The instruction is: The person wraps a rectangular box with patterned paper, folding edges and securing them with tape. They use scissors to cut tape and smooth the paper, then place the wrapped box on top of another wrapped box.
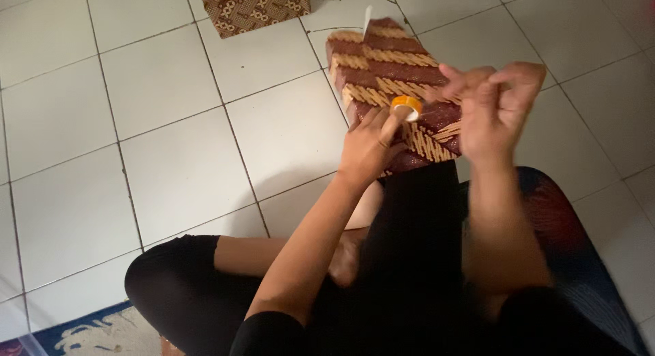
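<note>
A box wrapped in dark red paper with gold patterned stripes (382,69) lies on the tiled floor in front of my knees. My left hand (368,141) holds a small orange tape roll (406,107) against the box's near end. My right hand (495,107) hovers just right of the roll, above the box's right edge, with thumb and fingers pinched together; whether clear tape runs between roll and fingers is too faint to tell. My crossed legs in black fill the lower frame.
A second package in brown patterned paper (254,8) sits on the white floor tiles (170,158) at the top. A blue patterned mat (95,332) shows at the bottom left. A dark blue and red cloth (580,247) lies by my right leg.
</note>
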